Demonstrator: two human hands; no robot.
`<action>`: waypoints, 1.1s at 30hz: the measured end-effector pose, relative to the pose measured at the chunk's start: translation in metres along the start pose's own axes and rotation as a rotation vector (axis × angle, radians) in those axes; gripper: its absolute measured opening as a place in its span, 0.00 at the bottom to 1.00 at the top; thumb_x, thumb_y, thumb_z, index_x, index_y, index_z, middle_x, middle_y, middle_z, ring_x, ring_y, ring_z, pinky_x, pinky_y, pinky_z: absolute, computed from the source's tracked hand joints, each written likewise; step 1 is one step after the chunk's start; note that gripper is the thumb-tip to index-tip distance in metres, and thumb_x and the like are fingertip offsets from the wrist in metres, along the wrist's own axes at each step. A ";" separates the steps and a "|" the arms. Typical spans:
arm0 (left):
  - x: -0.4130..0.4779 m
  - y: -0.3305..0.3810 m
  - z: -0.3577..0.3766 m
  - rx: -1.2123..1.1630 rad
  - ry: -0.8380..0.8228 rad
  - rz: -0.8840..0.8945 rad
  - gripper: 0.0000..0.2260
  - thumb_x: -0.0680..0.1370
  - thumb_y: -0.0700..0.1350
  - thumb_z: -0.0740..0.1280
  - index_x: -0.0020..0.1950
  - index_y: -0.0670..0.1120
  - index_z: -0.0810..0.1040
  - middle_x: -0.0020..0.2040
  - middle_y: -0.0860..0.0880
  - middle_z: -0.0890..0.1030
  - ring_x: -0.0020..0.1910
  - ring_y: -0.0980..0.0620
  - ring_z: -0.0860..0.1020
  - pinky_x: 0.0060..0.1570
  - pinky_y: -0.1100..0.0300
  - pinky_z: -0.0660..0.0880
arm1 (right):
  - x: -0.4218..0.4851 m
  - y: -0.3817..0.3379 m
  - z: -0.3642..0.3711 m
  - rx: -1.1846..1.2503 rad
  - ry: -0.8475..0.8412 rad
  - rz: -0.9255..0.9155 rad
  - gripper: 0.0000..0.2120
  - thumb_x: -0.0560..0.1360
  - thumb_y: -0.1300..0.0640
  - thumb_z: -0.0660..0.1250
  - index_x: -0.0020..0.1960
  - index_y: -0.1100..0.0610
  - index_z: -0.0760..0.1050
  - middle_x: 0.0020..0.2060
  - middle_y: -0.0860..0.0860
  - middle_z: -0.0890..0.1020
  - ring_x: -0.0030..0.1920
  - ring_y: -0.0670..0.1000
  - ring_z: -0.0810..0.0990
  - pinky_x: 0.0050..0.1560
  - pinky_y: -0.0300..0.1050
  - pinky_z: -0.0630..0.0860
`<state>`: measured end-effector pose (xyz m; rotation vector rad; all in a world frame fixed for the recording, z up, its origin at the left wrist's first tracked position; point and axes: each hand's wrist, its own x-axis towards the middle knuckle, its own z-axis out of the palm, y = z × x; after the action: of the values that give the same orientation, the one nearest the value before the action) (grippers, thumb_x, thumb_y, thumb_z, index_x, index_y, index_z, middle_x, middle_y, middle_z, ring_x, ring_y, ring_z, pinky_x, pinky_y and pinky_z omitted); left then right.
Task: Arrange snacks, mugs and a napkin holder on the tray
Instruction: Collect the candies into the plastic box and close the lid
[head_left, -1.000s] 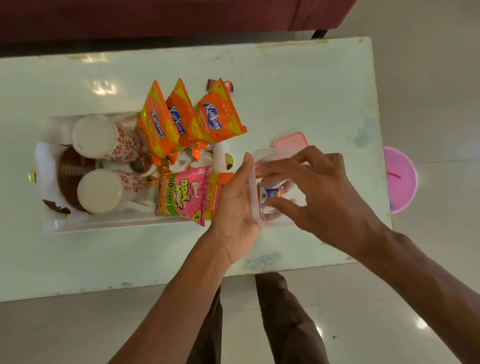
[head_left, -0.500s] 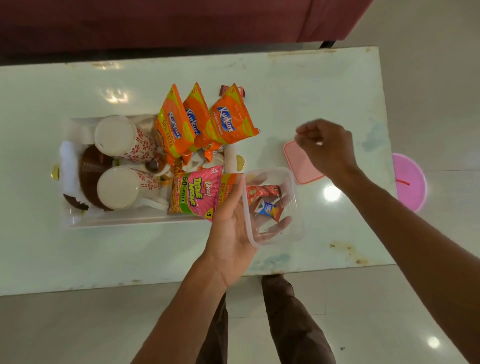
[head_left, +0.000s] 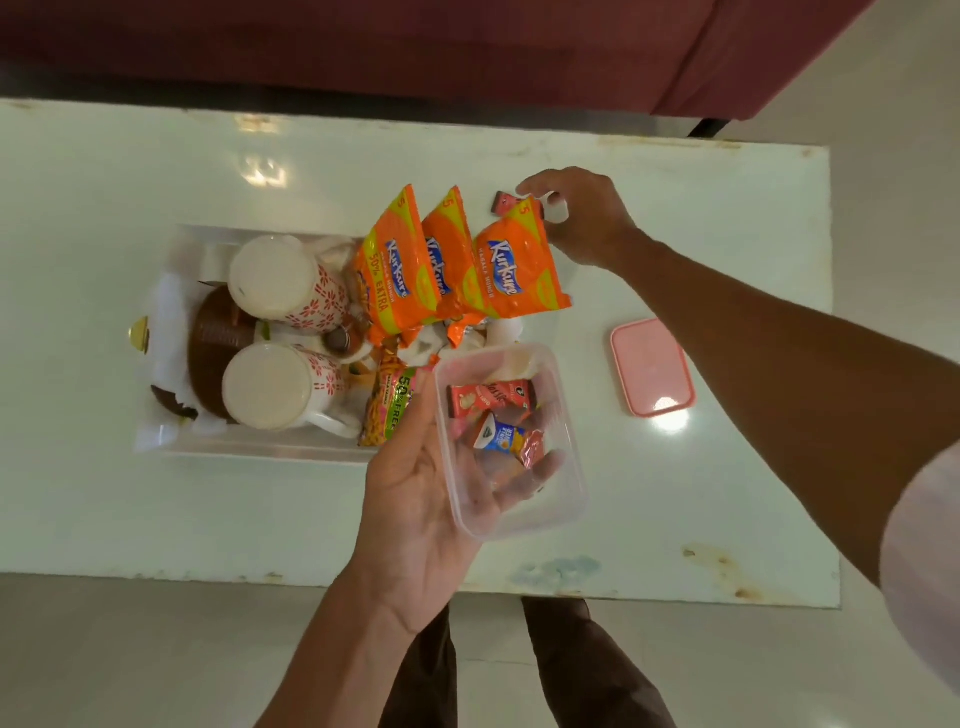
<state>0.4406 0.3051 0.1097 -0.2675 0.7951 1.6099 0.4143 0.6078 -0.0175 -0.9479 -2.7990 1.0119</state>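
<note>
Mugs (head_left: 270, 389), orange snack bags (head_left: 395, 270) fill clear tray (head_left: 249, 449); left hand (head_left: 415, 499) fingers hold clear plastic box (head_left: 561, 499); right hand (head_left: 587, 218) fingers curl, grip unclear, at small red packet (head_left: 500, 201) beyond tray.

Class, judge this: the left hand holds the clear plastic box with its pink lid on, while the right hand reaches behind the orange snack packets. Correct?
No: the head view shows the pink lid off, lying on the white table. The left hand holds the clear plastic box; the right hand reaches behind the orange snack packets.
</note>
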 end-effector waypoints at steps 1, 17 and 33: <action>0.004 0.002 -0.001 0.004 0.008 0.000 0.29 0.80 0.57 0.60 0.78 0.46 0.66 0.78 0.37 0.67 0.77 0.32 0.63 0.71 0.32 0.64 | 0.007 0.000 0.007 -0.045 -0.003 -0.013 0.14 0.75 0.51 0.72 0.59 0.53 0.81 0.57 0.51 0.83 0.55 0.51 0.78 0.51 0.40 0.71; 0.028 0.012 0.012 0.038 0.090 -0.016 0.27 0.80 0.56 0.61 0.75 0.44 0.70 0.68 0.40 0.78 0.72 0.33 0.71 0.72 0.29 0.61 | -0.191 -0.101 -0.126 0.266 0.240 0.109 0.06 0.72 0.45 0.74 0.48 0.43 0.82 0.42 0.36 0.82 0.40 0.40 0.79 0.42 0.26 0.71; 0.052 -0.019 0.043 0.184 0.130 -0.102 0.30 0.78 0.59 0.64 0.75 0.42 0.70 0.72 0.35 0.74 0.72 0.34 0.71 0.72 0.34 0.64 | -0.253 -0.071 -0.123 0.131 0.310 0.301 0.07 0.71 0.48 0.75 0.48 0.47 0.84 0.47 0.42 0.82 0.40 0.46 0.79 0.40 0.31 0.73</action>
<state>0.4585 0.3724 0.1042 -0.2775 1.0074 1.4236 0.6088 0.4960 0.1666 -1.4002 -2.3570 0.9616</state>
